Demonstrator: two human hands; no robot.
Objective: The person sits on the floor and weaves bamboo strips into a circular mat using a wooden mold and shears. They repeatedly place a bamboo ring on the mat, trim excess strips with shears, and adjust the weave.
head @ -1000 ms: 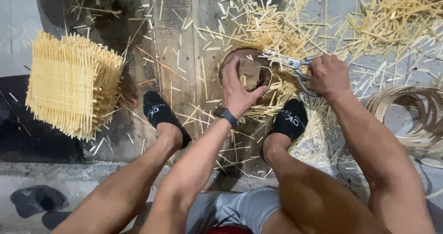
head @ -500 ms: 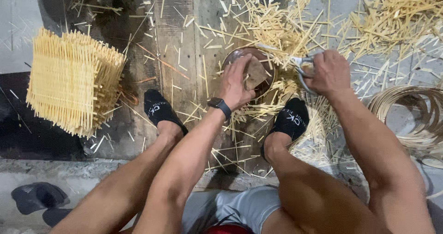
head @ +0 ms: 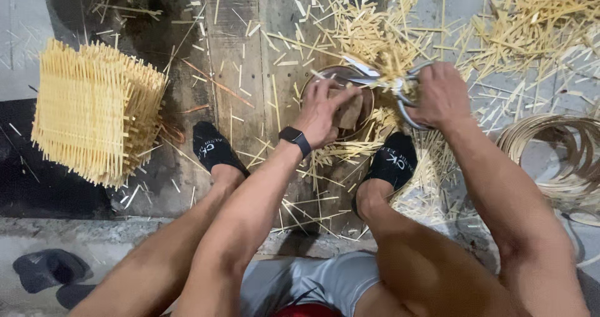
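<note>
My left hand (head: 322,109), with a dark watch on the wrist, presses flat on a small round woven piece with a ring rim (head: 350,104) lying on the floor between my feet. My right hand (head: 440,93) grips the handles of metal shears (head: 387,85), whose blades reach left over the piece's rim among protruding pale strips. Cut bamboo strips (head: 369,35) lie thick around the piece. Both feet wear black socks (head: 212,148).
A stack of square woven bamboo mats (head: 94,110) sits at the left. Coiled thin hoops (head: 556,148) lie at the right edge. Loose splints (head: 537,23) cover the floor at top right. A dark sandal (head: 47,270) lies at bottom left.
My left hand has shifted on the round piece and turned it slightly. The shears in my right hand stay at its right rim.
</note>
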